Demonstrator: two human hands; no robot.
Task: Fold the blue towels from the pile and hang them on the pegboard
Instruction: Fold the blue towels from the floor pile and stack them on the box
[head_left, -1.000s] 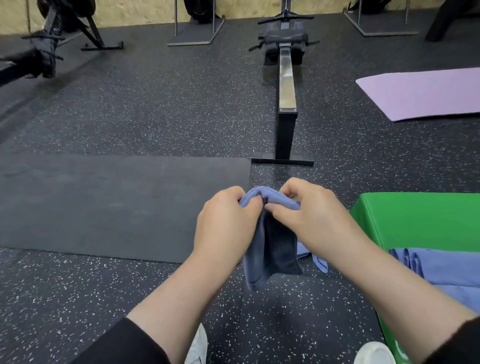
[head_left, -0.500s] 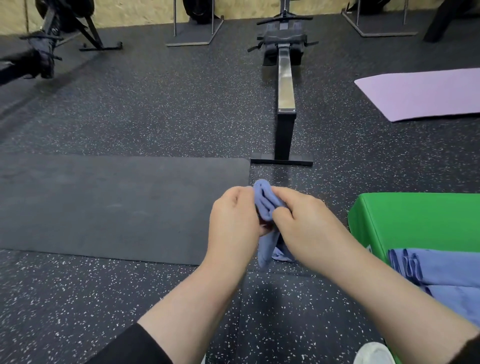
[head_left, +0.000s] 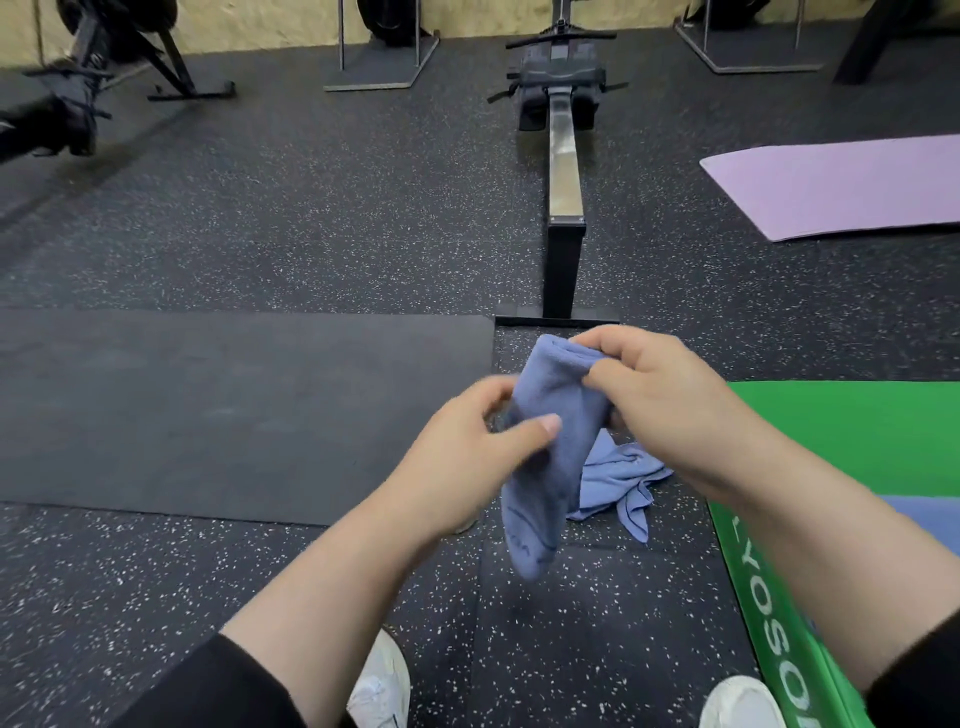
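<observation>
A blue towel (head_left: 556, 447) hangs folded into a narrow strip in front of me, above the speckled floor. My right hand (head_left: 670, 400) pinches its top fold between thumb and fingers. My left hand (head_left: 467, 457) holds the strip lower down, thumb across its front, and looks blurred. A loose end of blue cloth (head_left: 618, 478) trails behind the strip. More blue towels (head_left: 930, 525) lie on the green box (head_left: 857, 436) at my right, mostly hidden by my right forearm. No pegboard is in view.
A rowing machine (head_left: 563, 171) runs away from me straight ahead. A dark mat (head_left: 218, 410) lies on the floor to the left, a purple mat (head_left: 841, 187) at far right. Equipment stands line the back wall. My white shoes (head_left: 382, 686) show below.
My hands, pressed together at the towel's top, have separated. The left hand slid down the strip, the right lifted the fold, and the towel now hangs longer.
</observation>
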